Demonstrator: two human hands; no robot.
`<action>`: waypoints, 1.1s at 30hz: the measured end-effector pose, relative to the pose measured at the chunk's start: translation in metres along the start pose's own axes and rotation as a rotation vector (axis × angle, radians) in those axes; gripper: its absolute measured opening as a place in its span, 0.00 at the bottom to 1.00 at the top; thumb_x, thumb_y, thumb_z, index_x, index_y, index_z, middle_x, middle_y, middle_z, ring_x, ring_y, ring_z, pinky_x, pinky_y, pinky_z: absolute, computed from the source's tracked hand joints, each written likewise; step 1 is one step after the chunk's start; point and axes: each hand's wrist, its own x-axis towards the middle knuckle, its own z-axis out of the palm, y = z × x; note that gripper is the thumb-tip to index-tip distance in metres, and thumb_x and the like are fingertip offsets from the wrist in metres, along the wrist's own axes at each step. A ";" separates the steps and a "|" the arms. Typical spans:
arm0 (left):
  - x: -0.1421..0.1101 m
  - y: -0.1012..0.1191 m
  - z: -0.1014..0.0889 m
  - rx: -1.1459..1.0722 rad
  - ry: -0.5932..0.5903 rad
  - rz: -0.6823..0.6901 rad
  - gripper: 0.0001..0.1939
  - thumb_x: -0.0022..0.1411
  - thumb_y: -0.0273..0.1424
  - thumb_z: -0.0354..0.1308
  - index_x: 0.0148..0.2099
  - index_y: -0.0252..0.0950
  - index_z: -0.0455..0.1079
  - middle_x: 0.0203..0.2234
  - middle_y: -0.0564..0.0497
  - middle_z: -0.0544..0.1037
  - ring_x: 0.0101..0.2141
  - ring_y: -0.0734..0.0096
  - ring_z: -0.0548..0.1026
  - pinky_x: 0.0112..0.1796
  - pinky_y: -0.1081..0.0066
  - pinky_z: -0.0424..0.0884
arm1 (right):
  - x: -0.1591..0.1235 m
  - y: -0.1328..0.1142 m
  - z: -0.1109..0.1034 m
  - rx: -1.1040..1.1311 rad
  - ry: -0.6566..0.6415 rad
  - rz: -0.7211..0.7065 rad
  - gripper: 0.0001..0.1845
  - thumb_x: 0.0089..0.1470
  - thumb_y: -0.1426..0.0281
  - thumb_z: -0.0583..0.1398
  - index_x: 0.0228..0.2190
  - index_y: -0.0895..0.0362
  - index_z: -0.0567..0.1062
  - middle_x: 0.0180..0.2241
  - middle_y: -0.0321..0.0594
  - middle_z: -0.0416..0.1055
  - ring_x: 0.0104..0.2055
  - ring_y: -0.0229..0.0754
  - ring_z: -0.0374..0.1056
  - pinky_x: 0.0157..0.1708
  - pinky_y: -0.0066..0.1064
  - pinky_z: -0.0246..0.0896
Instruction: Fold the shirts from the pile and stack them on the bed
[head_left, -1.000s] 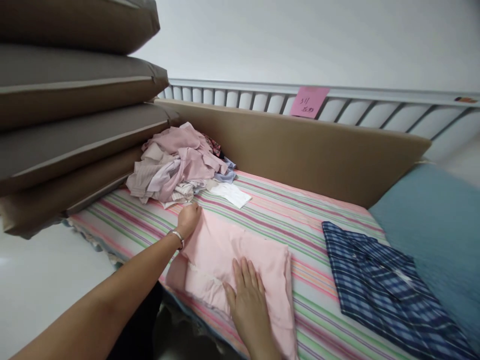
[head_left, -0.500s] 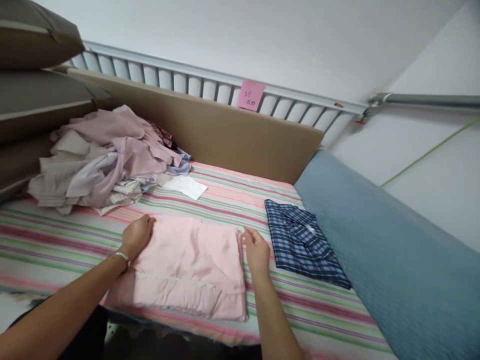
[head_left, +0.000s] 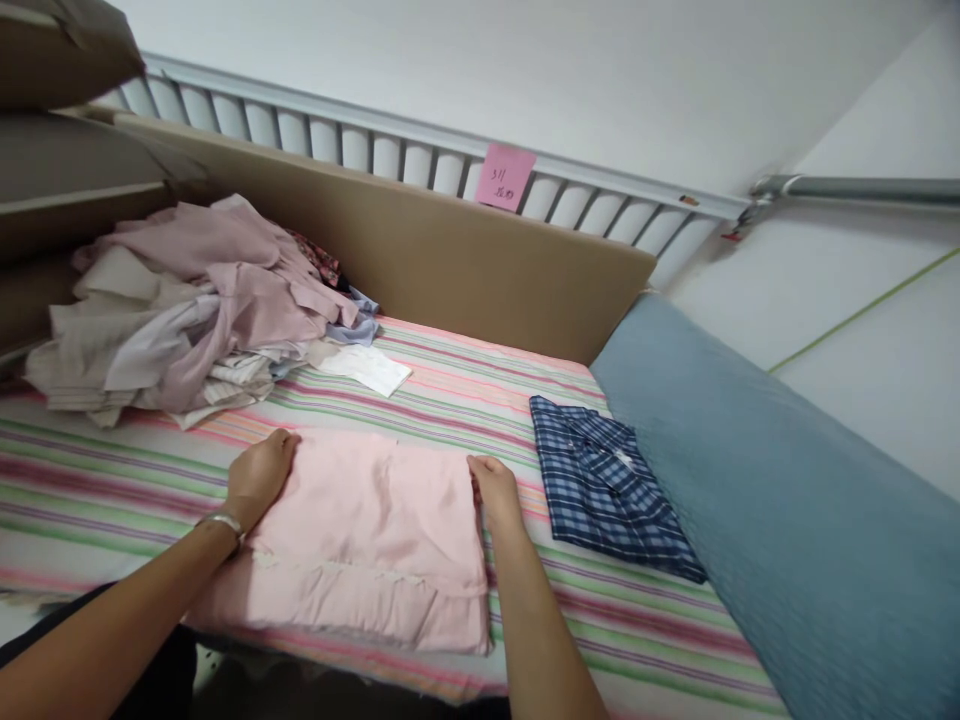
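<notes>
Your right grip has moved off the middle of the folded pink garment, where it lay flat a second ago, to the cloth's far right corner; your left grip stays at the far left. The garment lies at seven o'clock from the centre of your view, on a striped sheet. Your left fingers are curled into a fist that appears to clasp the corner, while your right thumb and fingertips seem to pinch the opposite one.

The step in hand looks like squaring up and taking hold of the far edge. The next move would call for an even hold on both corners, with the layers kept together so that none slips out.

The cloth is pale pink, soft-looking and layered, lightly rumpled in the middle, with a thin whitish trim running across the near part. Its near left corner splays outward, leaving the outline uneven.

A folded blue plaid garment lies well apart between four and five o'clock, and a loose heap of clothes sits between nine and ten.
</notes>
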 end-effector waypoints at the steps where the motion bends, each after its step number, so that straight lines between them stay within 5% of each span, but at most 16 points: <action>1: 0.001 -0.001 0.001 -0.009 -0.006 0.003 0.23 0.66 0.44 0.35 0.44 0.38 0.67 0.35 0.43 0.79 0.37 0.57 0.76 0.31 0.69 0.62 | -0.001 -0.002 -0.001 -0.051 0.041 -0.033 0.12 0.48 0.61 0.54 0.23 0.56 0.67 0.20 0.31 0.64 0.24 0.35 0.60 0.25 0.26 0.55; 7: 0.007 -0.004 0.004 -0.045 -0.028 0.004 0.25 0.65 0.45 0.35 0.45 0.36 0.68 0.35 0.40 0.78 0.36 0.55 0.75 0.32 0.66 0.62 | -0.005 0.000 0.005 -0.427 0.198 -0.101 0.12 0.58 0.63 0.49 0.33 0.52 0.70 0.24 0.34 0.68 0.28 0.38 0.61 0.29 0.27 0.50; 12: -0.001 0.004 -0.001 -0.087 -0.041 -0.018 0.22 0.65 0.43 0.38 0.44 0.37 0.69 0.34 0.42 0.79 0.37 0.57 0.75 0.32 0.68 0.63 | -0.007 0.012 0.012 -0.602 0.139 -0.076 0.14 0.60 0.64 0.47 0.36 0.52 0.71 0.22 0.34 0.68 0.24 0.38 0.60 0.26 0.28 0.45; 18: 0.001 -0.001 -0.019 -0.266 0.004 -0.006 0.17 0.64 0.39 0.45 0.43 0.35 0.70 0.35 0.44 0.79 0.38 0.62 0.75 0.38 0.70 0.66 | -0.005 0.007 -0.004 -0.621 0.059 -0.132 0.17 0.58 0.62 0.49 0.42 0.57 0.70 0.36 0.44 0.74 0.34 0.42 0.67 0.32 0.31 0.54; 20: -0.004 -0.001 -0.029 -0.287 0.068 0.022 0.18 0.64 0.38 0.46 0.50 0.34 0.67 0.42 0.43 0.77 0.44 0.64 0.73 0.44 0.70 0.66 | -0.009 0.001 -0.010 -0.643 0.112 -0.211 0.22 0.57 0.61 0.48 0.48 0.60 0.68 0.40 0.49 0.73 0.39 0.47 0.68 0.36 0.34 0.58; 23: -0.027 0.008 -0.033 -0.319 0.138 0.243 0.22 0.65 0.38 0.45 0.57 0.34 0.63 0.52 0.42 0.71 0.54 0.63 0.66 0.55 0.66 0.58 | -0.024 -0.005 -0.004 -0.689 0.190 -0.536 0.29 0.58 0.59 0.46 0.54 0.65 0.63 0.49 0.57 0.68 0.51 0.52 0.64 0.46 0.41 0.58; 26: -0.059 0.019 -0.020 -0.276 0.079 0.449 0.25 0.64 0.41 0.47 0.60 0.36 0.61 0.59 0.41 0.63 0.60 0.56 0.57 0.59 0.58 0.52 | -0.049 -0.002 0.019 -0.763 0.102 -0.788 0.30 0.59 0.57 0.46 0.56 0.61 0.62 0.60 0.55 0.57 0.62 0.52 0.50 0.57 0.47 0.49; 30: -0.088 0.020 0.001 -0.170 0.053 0.425 0.29 0.63 0.44 0.47 0.64 0.41 0.54 0.63 0.40 0.54 0.63 0.49 0.50 0.58 0.47 0.50 | -0.074 0.015 0.047 -0.913 -0.130 -0.758 0.27 0.59 0.57 0.47 0.58 0.50 0.61 0.64 0.45 0.49 0.66 0.50 0.42 0.60 0.50 0.42; 33: -0.092 0.016 0.002 -0.133 0.031 0.430 0.29 0.64 0.45 0.44 0.65 0.43 0.53 0.64 0.41 0.53 0.63 0.47 0.50 0.57 0.46 0.50 | -0.078 0.025 0.048 -0.946 -0.177 -0.721 0.26 0.60 0.57 0.47 0.58 0.48 0.60 0.64 0.43 0.49 0.66 0.49 0.41 0.61 0.50 0.40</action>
